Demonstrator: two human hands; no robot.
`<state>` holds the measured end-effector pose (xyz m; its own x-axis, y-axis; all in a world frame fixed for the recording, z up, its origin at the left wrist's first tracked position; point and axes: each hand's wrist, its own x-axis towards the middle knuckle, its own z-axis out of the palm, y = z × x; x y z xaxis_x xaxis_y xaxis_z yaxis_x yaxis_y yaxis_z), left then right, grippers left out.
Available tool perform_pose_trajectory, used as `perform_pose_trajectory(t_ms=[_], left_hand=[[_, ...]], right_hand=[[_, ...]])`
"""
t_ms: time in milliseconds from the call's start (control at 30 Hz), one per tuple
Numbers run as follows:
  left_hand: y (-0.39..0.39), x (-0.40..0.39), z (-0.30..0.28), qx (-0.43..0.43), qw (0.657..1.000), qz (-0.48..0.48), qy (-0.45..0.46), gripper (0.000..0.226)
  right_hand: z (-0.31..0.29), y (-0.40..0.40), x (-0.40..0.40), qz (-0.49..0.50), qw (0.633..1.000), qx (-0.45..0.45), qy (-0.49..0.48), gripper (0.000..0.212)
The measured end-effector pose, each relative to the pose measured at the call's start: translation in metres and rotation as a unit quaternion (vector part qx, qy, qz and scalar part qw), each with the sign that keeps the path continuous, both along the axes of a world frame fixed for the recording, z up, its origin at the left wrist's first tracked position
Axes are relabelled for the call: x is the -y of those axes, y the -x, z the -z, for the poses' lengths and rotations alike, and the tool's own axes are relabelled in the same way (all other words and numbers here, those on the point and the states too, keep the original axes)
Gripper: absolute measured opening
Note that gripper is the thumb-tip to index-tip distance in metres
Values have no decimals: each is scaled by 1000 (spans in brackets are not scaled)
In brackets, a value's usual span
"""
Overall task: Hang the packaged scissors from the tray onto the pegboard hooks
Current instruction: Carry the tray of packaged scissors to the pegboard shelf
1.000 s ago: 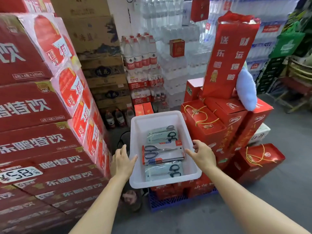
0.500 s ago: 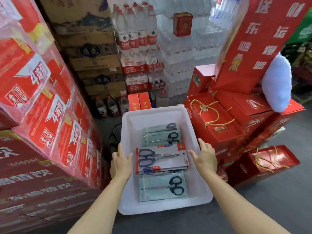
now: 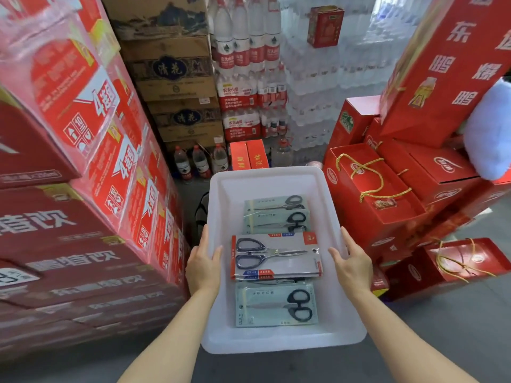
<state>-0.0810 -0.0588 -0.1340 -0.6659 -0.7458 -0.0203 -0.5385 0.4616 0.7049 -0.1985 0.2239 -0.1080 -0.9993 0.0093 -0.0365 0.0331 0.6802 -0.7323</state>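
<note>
A white plastic tray (image 3: 276,181) sits at the centre of the head view, held at its two long sides. The left hand (image 3: 203,262) grips the tray's left rim, thumb over the inner edge and fingers running along the outside; the right hand (image 3: 352,265) grips the right rim in the same manner. Inside the tray lie packaged scissors: a grey-and-red card with grey-handled scissors (image 3: 276,255) across the middle, overlapping a pale green pack with black handles (image 3: 276,305) at the near end, and two further pale green packs (image 3: 275,214) stacked at the far end. Stacked red cartons (image 3: 83,167) rise on the left, red gift boxes with yellow cord handles (image 3: 387,183) stand on the right, and shrink-wrapped water bottles (image 3: 246,64) fill the far background. The floor (image 3: 456,327) is grey.
</note>
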Motion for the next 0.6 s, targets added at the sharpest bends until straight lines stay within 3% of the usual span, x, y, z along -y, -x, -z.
perform_pose_trajectory(t_ms=[600], left_hand=[[-236, -54, -22, 2, 987, -153, 43, 69]], right_hand=[[-11, -170, -3, -134, 991, -18, -22, 59]])
